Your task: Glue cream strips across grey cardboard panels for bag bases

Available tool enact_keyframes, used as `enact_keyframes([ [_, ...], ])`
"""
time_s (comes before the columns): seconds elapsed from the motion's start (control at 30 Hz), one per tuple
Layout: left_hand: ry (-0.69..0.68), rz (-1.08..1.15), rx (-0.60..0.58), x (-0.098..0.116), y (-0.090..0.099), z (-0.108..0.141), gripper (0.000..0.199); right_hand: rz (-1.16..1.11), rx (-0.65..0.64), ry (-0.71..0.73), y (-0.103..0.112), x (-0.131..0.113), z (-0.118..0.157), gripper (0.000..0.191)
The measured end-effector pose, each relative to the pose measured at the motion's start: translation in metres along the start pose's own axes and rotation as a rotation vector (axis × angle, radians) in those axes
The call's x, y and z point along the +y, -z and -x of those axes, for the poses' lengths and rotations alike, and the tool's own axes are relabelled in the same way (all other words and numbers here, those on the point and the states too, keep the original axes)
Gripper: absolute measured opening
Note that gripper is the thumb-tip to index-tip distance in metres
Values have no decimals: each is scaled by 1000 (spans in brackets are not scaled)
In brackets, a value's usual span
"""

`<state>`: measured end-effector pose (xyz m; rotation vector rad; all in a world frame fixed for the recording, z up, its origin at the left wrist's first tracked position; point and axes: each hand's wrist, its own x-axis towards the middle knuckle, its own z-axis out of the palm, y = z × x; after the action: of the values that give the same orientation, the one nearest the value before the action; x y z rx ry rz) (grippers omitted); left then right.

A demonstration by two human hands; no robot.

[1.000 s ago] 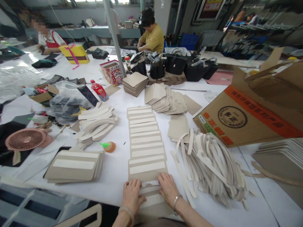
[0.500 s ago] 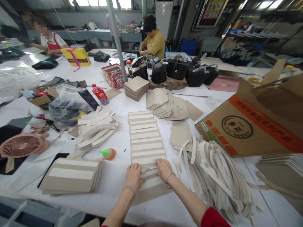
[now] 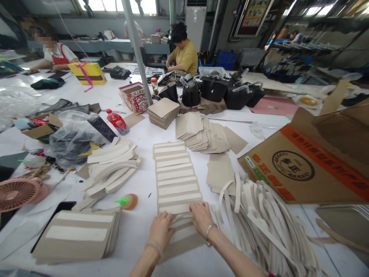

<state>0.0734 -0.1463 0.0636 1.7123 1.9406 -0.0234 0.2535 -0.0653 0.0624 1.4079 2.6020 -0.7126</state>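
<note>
Though I couldn't tell if the left hand [image 3: 160,231] and right hand [image 3: 202,220] pinched, their fingers curled over the striped cards [image 3: 184,232] on the worktop [image 3: 135,227]; these seemed light, stiff, best held by their edges.

Reaching forward and inward with both bare arms, forearms angled in from below. Holding left hand [image 3: 160,230] back up, fingers bent and close together, thumb [image 3: 172,231] turned inward, apart from fingers. Holding right hand [image 3: 202,218] back up, slightly farther forward, fingers curled, pointing forward and inward. Keeping hands near each other, not touching. Wearing beige band [image 3: 155,246] at left wrist, silver-toned bangle [image 3: 208,233] at right. Cannot tell firmness of either grasp; fingertip undersides hidden.
</note>
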Motion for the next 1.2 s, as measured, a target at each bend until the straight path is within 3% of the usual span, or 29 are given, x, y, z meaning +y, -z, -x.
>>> enact_keyframes([
  [0.1, -19, -64, 77, 1, 19, -35, 26, 45, 4, -49, 16, 5, -35, 34],
  [0.23, -22, -92, 26, 1, 28, -63, 27, 62, -20, -70, 20, 11, -63, 32],
  [0.47, 2, -24, -84, -1, 17, -54, 27, 27, -6, -46, 9, 11, -50, 34],
  [0.6, 22, 132, -94, -6, 7, -45, 44, -89, -44, -72, 5, 9, -37, 29],
  [0.73, 20, 193, -88, -10, 22, -65, 59, -111, -58, -52, 19, 11, -57, 35],
  [0.93, 56, 13, -161, -10, 49, -112, 51, -49, -100, -100, 33, 18, -101, 33],
  [1.1, 29, -2, -162, -9, 43, -110, 38, -68, -92, -100, 21, 21, -93, 24],
  [1.2, 10, 28, -139, -10, 39, -102, 42, -97, -59, -86, 16, 22, -84, 18],
])
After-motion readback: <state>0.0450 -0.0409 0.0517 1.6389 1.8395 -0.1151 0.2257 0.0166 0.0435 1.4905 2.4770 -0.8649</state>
